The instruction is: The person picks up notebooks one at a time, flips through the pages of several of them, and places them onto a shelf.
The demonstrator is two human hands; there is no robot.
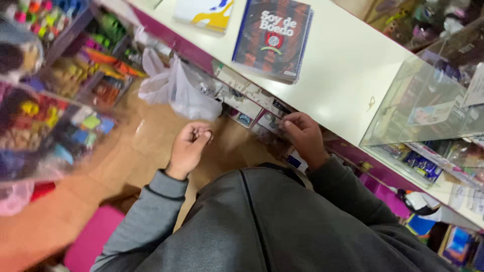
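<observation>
**Hands at the shelf under the white counter**

We see our left hand (189,146) hanging over the brown floor (146,146), fingers curled in with the tips pinched together; whether anything sits between them we cannot tell. Our right hand (302,136) reaches into the shelf of small packaged items (252,108) just below the white counter (348,65), fingers bent and pressed together on one small pack. A red-and-blue striped spiral notebook (275,38) lies on the counter; a white plastic bag (179,90) hangs nearby.

Right hand (302,136) at under-counter shelf (252,103); left hand (189,146) curled, apart.
</observation>
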